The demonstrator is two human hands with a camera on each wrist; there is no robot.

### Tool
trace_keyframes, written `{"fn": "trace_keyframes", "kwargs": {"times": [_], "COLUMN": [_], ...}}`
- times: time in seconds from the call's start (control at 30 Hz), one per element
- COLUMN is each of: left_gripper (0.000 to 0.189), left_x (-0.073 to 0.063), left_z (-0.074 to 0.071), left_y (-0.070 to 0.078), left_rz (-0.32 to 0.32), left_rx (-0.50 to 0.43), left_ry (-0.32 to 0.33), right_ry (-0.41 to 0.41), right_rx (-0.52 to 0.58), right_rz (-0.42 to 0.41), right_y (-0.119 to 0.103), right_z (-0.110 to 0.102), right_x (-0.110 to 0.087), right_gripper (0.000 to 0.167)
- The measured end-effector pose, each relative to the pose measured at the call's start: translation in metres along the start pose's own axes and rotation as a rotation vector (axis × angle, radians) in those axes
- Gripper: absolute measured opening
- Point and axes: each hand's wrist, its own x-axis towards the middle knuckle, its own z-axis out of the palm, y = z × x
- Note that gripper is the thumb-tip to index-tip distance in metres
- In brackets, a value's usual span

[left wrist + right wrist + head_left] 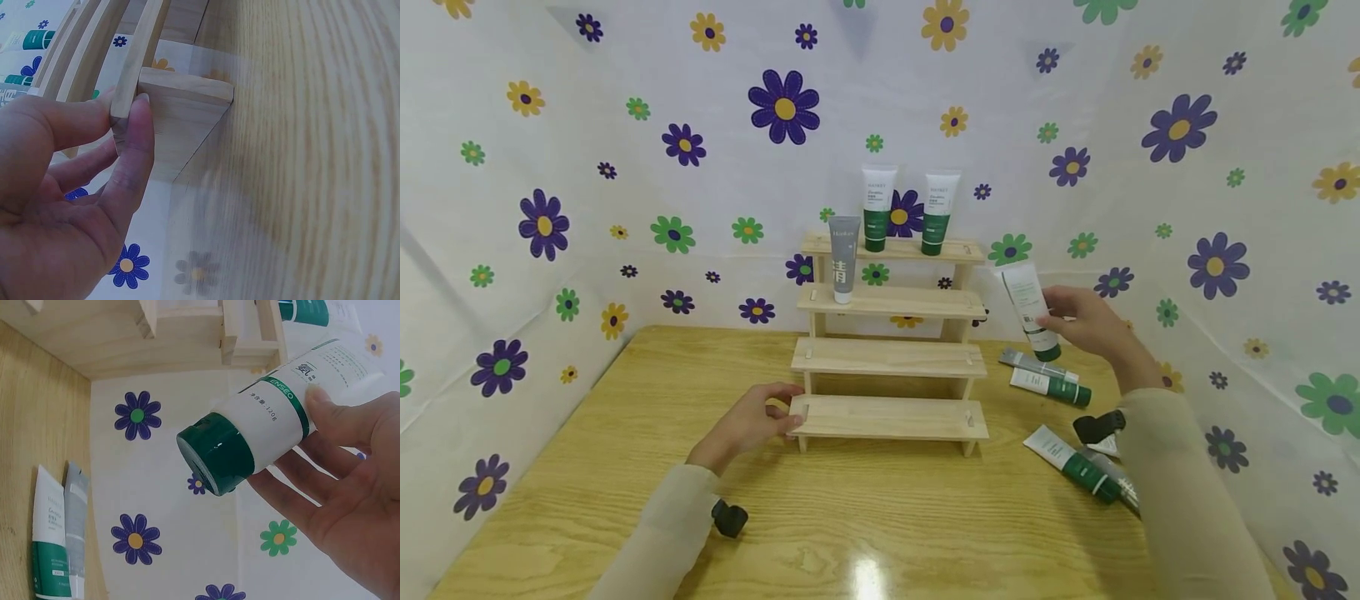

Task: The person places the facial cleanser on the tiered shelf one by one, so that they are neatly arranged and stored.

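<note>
My right hand [1086,321] holds a white squeeze tube [1024,302] with a green cap in the air, right of the wooden stepped rack [887,357]. In the right wrist view, the tube's cap [215,453] points down to the left, and the thumb lies on its printed side. With thumb and fingers, my left hand [758,418] pinches the left end of the rack's lowest step [132,69]. Two white-and-green tubes [878,208] stand cap down on the top step. One grey tube [844,260] stands on the step below, at the left.
Right of the rack, a grey tube [1026,363] and a white-and-green tube [1051,387] lie side by side on the wooden table [715,358]. Nearer the front lies another white-and-green tube [1075,467] among other tubes, partly behind my right forearm. Flower-print cloth [662,192] hangs behind and at both sides.
</note>
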Motion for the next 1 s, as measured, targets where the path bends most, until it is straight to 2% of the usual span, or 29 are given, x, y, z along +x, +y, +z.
{"fn": "trace_keyframes", "kwargs": {"times": [0.37,0.53,0.73,1.0], "left_gripper": [0.049,0.050,0.049,0.049], "left_x": [0.001,0.000,-0.002,-0.001], "left_z": [0.000,0.000,-0.001,0.000], "left_y": [-0.001,-0.002,-0.003,0.000], "left_rz": [-0.035,-0.015,-0.023,-0.014], "left_rx": [0.005,0.012,0.015,0.011], "left_ry": [0.019,0.006,0.020,0.015], "right_ry": [0.031,0.062,0.081,0.072], "right_rx": [0.050,0.057,0.084,0.133], "right_rz": [-0.013,-0.057,-0.083,-0.054], "right_y": [-0.019,-0.023,-0.030,-0.047], "right_z": [0.004,0.007,0.015,0.021], "right_x": [0.006,0.013,0.022,0.031], "right_gripper": [0.044,0.043,0.044,0.045]}}
